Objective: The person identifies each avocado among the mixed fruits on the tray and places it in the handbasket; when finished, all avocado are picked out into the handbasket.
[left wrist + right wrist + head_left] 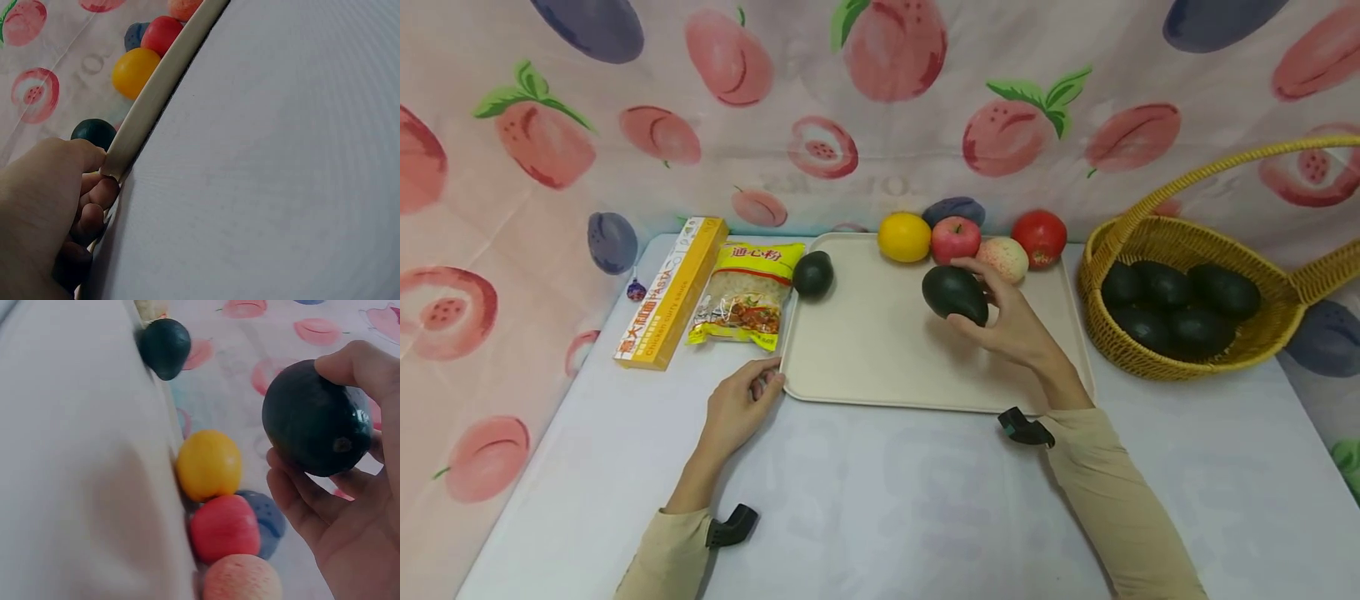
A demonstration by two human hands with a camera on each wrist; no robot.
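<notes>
My right hand (pixel 1011 321) holds a dark green avocado (pixel 955 293) above the beige tray (pixel 865 358), thumb on one side and fingers round the other. The right wrist view shows this avocado (pixel 315 419) from its stem end. At the tray's near left corner, my left hand (pixel 741 408) pinches the rim; in the left wrist view the thumb lies over the tray edge (pixel 140 128) with curled fingers beneath. Another avocado (pixel 813 275) lies in the tray's far left corner. Along the far right side sit a lemon (pixel 904 237), an apple (pixel 956 240), a peach (pixel 1003 259) and a pomegranate (pixel 1040 238).
Right of the tray stands a yellow wicker basket (pixel 1101 333) with a tall handle, holding several avocados (pixel 1161 304). To the left lie a yellow bag of pasta (pixel 748 292) and a long pasta box (pixel 672 292). A fruit-print cloth (pixel 910 142) hangs behind the table.
</notes>
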